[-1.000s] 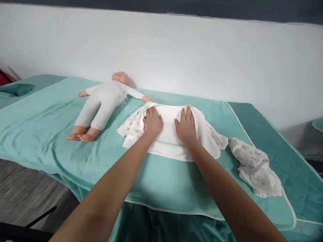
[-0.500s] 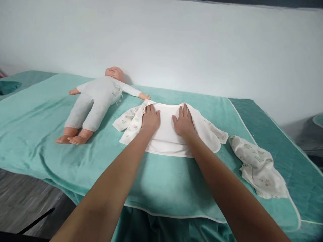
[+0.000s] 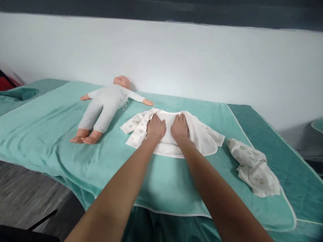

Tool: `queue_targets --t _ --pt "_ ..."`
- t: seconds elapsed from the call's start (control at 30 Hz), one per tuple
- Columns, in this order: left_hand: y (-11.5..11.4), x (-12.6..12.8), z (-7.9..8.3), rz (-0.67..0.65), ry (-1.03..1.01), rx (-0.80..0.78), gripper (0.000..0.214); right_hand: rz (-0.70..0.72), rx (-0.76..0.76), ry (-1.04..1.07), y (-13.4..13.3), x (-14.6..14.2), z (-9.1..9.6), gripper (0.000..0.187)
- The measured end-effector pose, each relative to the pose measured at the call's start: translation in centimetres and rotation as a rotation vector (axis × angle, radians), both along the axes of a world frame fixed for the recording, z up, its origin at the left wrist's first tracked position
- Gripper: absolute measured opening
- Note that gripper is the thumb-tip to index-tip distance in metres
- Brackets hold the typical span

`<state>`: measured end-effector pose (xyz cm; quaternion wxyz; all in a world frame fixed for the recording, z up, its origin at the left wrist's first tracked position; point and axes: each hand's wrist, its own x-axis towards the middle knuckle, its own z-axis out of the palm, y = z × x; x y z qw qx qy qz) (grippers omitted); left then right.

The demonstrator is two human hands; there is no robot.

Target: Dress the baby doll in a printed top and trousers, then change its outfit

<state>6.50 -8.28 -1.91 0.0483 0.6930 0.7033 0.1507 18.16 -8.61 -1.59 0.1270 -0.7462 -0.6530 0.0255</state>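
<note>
A white baby shirt (image 3: 202, 143) with small prints lies spread open on the mattress, sleeves out to both sides and its plain inside facing up. My left hand (image 3: 155, 128) rests palm down on the left part of the inside, fingers stretched toward the neckline. On the right part my right hand (image 3: 179, 127) lies in the same way, fingers close together. Neither hand grips the cloth. Beyond the left sleeve a baby doll (image 3: 109, 97) in a white body suit lies on its back with arms spread.
A crumpled printed baby garment (image 3: 253, 166) lies to the right of the shirt. Light green towelling (image 3: 60, 114) covers the mattress, with a darker green cover (image 3: 275, 148) at the right. A white wall (image 3: 191, 64) stands behind. Grey floor (image 3: 22, 188) shows at lower left.
My hands have come closer together on the shirt, the right one shifting inward. The view has tilted up, showing more of the dark band on the wall. The doll lies as before.
</note>
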Motion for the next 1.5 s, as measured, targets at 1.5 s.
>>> queue_targets --t 1.5 --pt "-8.0 -3.6 0.1 -0.426 -0.056 0.179 0.046 0.174 0.002 -0.024 -1.6 0.6 -0.6 0.072"
